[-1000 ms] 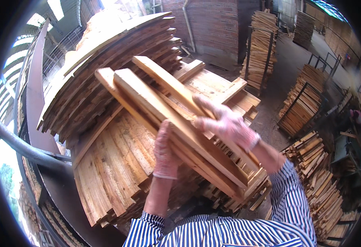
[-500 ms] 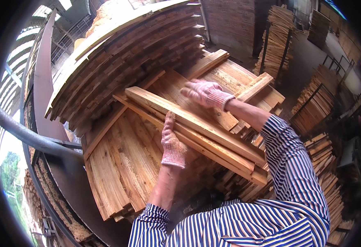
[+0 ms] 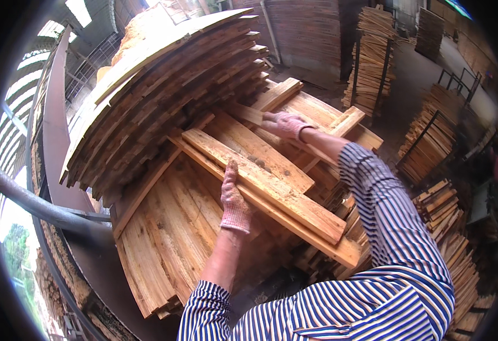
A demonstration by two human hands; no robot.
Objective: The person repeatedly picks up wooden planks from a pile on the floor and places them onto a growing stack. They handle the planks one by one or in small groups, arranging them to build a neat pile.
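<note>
Both my hands wear pinkish knitted gloves. My left hand (image 3: pixel 235 199) is closed around the near edge of a pair of long boards (image 3: pixel 271 193), its thumb up against them and its other fingers hidden beneath. These boards slant from upper left to lower right, one lying over the other. Beyond them my right hand (image 3: pixel 286 125) grips a narrow plank (image 3: pixel 244 113), whose far end points toward the tall stack. Between the hands lies a wider board (image 3: pixel 280 162) with dark knots. Flat planks (image 3: pixel 164 233) form a layer below my left hand.
A tall stack of boards (image 3: pixel 164 85) rises at the far left. Crosswise battens (image 3: pixel 280 95) lie on the planks at the far right. A grey metal pipe (image 3: pixel 39 196) juts in from the left. Bundled wood strips (image 3: pixel 371 57) stand in racks on the right.
My right hand, blurred and spread before, has come down and closed on a narrow plank. The upper board in my left hand has turned flatter, showing its broad face.
</note>
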